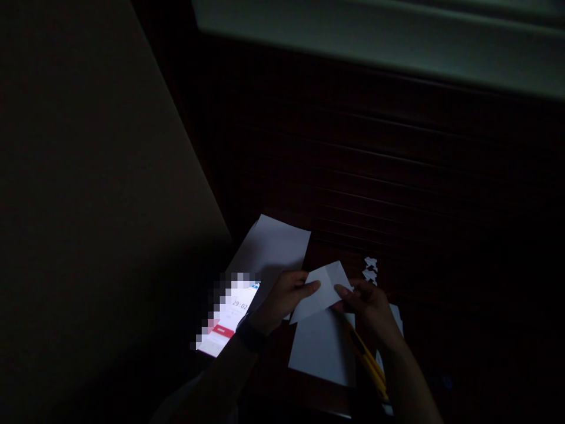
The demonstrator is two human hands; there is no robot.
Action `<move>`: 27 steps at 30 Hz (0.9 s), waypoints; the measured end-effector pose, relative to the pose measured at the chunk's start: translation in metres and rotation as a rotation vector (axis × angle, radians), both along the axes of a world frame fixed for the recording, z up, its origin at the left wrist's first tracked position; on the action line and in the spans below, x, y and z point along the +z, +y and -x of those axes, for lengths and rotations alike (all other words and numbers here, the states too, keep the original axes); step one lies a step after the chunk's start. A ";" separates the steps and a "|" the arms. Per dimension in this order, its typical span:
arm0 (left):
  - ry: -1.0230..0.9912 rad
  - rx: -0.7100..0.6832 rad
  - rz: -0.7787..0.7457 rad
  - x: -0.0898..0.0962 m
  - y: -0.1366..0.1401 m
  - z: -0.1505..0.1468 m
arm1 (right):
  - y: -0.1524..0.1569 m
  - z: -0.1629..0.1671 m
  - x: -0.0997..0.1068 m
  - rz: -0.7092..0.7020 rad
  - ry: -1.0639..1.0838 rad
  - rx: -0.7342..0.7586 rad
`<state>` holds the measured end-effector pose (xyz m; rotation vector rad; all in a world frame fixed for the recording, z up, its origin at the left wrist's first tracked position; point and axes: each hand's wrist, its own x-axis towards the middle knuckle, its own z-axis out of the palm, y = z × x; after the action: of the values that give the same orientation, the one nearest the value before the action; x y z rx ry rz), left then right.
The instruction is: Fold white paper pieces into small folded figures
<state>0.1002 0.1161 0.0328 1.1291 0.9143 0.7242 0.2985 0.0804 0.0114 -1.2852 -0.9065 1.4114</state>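
A small folded sheet of white paper (321,290) is held up between both hands, with a crease running near its right end. My left hand (289,292) pinches its left side, thumb on top, and wears a dark band at the wrist. At the right side, my right hand (364,303) grips the paper between thumb and fingers. Beneath them lies another white sheet (324,353) on the dark table. A yellow-handled tool (368,359), perhaps a utility knife, lies partly hidden under my right hand and forearm.
Larger white sheets (273,241) lie at the back left. A lit phone (227,321) showing a timer is beside my left wrist. Small cut paper pieces (370,270) sit behind my right hand. A pale wall (88,147) borders the left; the room is dim.
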 end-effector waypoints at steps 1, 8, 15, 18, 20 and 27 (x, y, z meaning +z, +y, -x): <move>0.010 -0.014 -0.010 0.000 0.000 0.001 | -0.001 0.000 0.002 0.014 0.001 0.049; 0.008 -0.067 -0.061 -0.001 0.003 0.005 | -0.007 0.000 0.017 0.021 0.069 0.194; 0.041 -0.089 -0.065 0.005 0.004 0.010 | -0.009 -0.008 0.034 -0.031 0.097 0.344; 0.001 -0.148 -0.034 0.011 0.002 0.011 | -0.010 -0.011 0.036 -0.049 0.099 0.372; -0.046 -0.166 -0.011 0.014 0.001 0.012 | -0.011 -0.013 0.035 -0.042 0.103 0.371; -0.090 -0.125 0.054 0.011 0.000 0.011 | -0.014 -0.015 0.029 0.036 0.114 0.270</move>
<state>0.0890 0.1158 0.0437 1.0873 0.7763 0.6389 0.3134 0.0662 0.0401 -1.1266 -1.0083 1.6995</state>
